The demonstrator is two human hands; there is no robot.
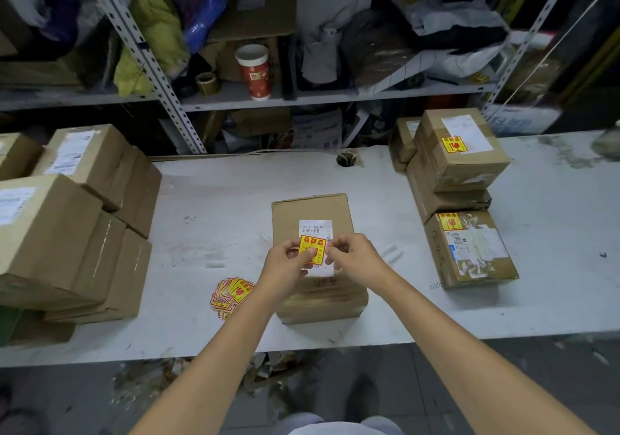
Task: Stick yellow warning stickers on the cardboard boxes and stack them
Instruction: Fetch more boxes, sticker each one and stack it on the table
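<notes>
Two bare forearms are reaching forward from the bottom of the view toward the middle of a white bench (218,206).

At the bench's left end, a pile of plain boxes (67,226) is waiting. They are carrying white shipping labels, and no yellow stickers are showing on them. Just to their right, near the front edge, a loose heap of spare stickers (231,295) is lying on the bench.

Next, the left hand (285,262) is pinching the lower left part of a yellow and red warning sticker (312,243), with the thumb on its face. The right hand (355,255) is pinching the sticker's right edge. Both hands are holding it just above a cardboard box (313,210) near the front edge at the bench's middle, over that box's white label (315,226). Whether any backing paper is on it cannot be told.

Toward the right end, a stack of stickered boxes (459,156) is standing, with one more lying in front.

The sticker is probably being positioned for pressing down. Doing it well likely means keeping the barcode uncovered, laying one edge first, then smoothing outward with flat fingers to avoid creases. The sticker is sitting between the two pinches, its top edge free and pointing away from the person.
</notes>
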